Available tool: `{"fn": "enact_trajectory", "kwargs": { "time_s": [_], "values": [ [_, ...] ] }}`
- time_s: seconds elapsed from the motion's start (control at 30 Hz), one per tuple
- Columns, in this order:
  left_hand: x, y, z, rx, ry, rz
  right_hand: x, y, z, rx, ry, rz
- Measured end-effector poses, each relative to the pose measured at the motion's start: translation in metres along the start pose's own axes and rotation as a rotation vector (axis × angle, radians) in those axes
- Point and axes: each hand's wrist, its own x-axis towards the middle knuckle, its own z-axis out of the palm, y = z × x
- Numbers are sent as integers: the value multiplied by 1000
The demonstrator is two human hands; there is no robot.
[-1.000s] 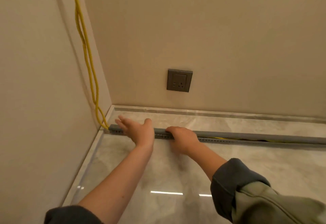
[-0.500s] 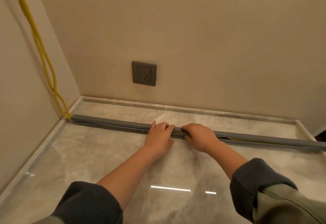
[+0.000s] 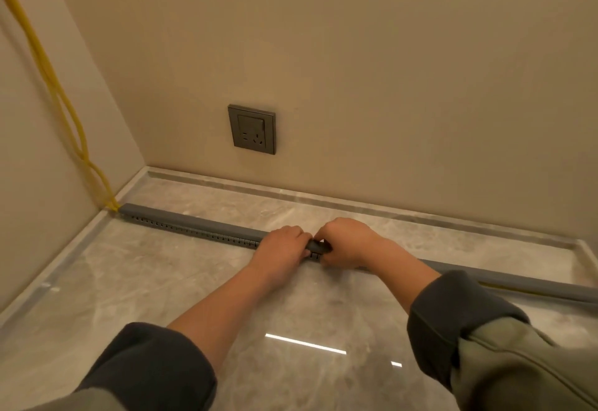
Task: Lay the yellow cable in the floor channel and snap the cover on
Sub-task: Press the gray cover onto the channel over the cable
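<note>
Counts first: 1 yellow cable (image 3: 53, 87), doubled into two strands on the left wall; 1 grey channel (image 3: 194, 226) w/ its cover; 1 wall socket (image 3: 252, 129); 2 hands, both yours.

Left to right: the cable hangs down the left wall and goes into the channel's left end, right at the floor's (image 3: 145, 281) left edge, near the back-left corner. From there the channel runs across the floor toward the right edge, roughly parallel to the back wall and apart from it. On the left stretch the cover sits down over the channel, w/ a row of small slots along its near side. The socket is on the back wall, above and behind that stretch.

Your left hand (image 3: 281, 248) lies palm-down on the channel about mid-length, fingers curled over the top, pressing. Your right hand (image 3: 348, 242) is just beside it, almost touching, fingers and thumb pinched closed on the cover. A short bit of cover shows between the two hands.

Right of your hands the channel carries on to the right edge, w/ a thin line of yellow cable visible along its near side, past your right sleeve (image 3: 459, 323).
</note>
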Motion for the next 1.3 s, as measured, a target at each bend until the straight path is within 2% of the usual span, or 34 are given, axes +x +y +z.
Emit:
{"fn": "enact_trajectory", "kwargs": {
  "time_s": [0.13, 0.33, 0.53, 0.73, 0.83, 1.0, 1.2, 1.3],
  "values": [
    [-3, -4, 8, -34, 76, 44, 2, 5, 4, 45, 38, 39],
    [-5, -13, 12, -1, 156, 132, -1, -6, 16, -38, 81, 31],
    [-6, -19, 16, -19, 162, 172, -7, -6, 22, -31, 144, 16],
    [-7, -18, 24, -36, 237, 163, -15, -5, 61, 5, 342, 35],
    [-7, -17, 24, -53, 245, 148, -17, -4, 77, -4, 417, 75],
    [-10, -12, 24, -74, 295, 140, -28, 0, 85, -47, 520, 255],
    [-8, -16, 26, -67, 279, 152, -28, 7, 94, -64, 580, 143],
    [-7, -20, 28, -58, 291, 158, -27, 9, 95, -42, 614, 154]
  ]
}}
